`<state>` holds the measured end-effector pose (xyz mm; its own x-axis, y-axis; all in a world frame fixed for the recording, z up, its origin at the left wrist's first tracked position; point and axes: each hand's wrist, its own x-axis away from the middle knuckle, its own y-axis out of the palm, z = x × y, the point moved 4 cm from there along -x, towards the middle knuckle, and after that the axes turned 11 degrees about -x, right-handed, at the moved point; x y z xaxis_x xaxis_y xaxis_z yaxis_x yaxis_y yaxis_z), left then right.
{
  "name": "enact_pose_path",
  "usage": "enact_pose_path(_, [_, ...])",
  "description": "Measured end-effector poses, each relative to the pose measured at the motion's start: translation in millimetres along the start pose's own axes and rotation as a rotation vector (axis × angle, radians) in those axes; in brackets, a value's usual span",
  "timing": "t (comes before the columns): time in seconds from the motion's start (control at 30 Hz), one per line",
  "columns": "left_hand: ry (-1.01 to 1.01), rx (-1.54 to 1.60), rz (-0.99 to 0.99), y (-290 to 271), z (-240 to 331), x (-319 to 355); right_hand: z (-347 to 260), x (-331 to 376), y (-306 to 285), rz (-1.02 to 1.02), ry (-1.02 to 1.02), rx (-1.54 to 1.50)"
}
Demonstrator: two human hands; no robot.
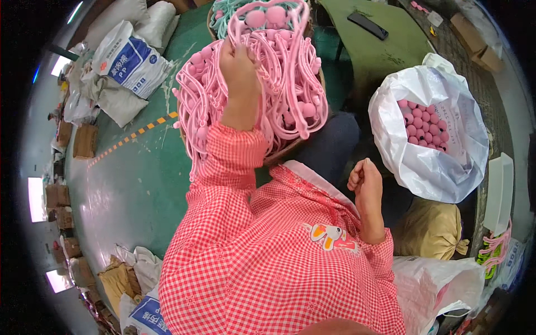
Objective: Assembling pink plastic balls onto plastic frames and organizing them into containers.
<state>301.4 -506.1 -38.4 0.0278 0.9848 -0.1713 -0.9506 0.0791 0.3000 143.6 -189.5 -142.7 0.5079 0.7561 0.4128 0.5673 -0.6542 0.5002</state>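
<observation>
A green floor [134,190] spreads out on the left, with an orange dashed line across it. The worker sits in a red checked smock [245,257], a rabbit patch low on its front. Ahead and to the right stands the green surface [385,64]. Between it and the floor's line is a basket [287,152], heaped with pink straps [279,84] that spill over its rim; teal straps [221,22] show just behind. To the worker's right a white bag [452,181] gapes open, and a tan sack [430,229] sits just below it.

The left hand [240,67] is over the heap, its grip closed on a pink strap [303,25] that loops up and round to the right. The right hand [367,190] hangs between smock and bag, fingers curled in; I can't tell whether its grip is fully closed. A black phone [367,26] lies on the surface. Smallest are the pink balls [427,127] inside the bag.
</observation>
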Motion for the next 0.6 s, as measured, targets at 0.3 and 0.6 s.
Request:
enact_pose_path(0.3, [-0.272, 0.016, 0.031, -24.4, -64.6, -90.2, 1.9, 1.6, -14.3, 0.024, -0.020, 0.003])
enact_pose_path(0.6, [-0.025, -0.436, 0.094, -88.5, -144.4, -145.8, 9.1, 4.2, -7.0, 0.013, 0.030, 0.026])
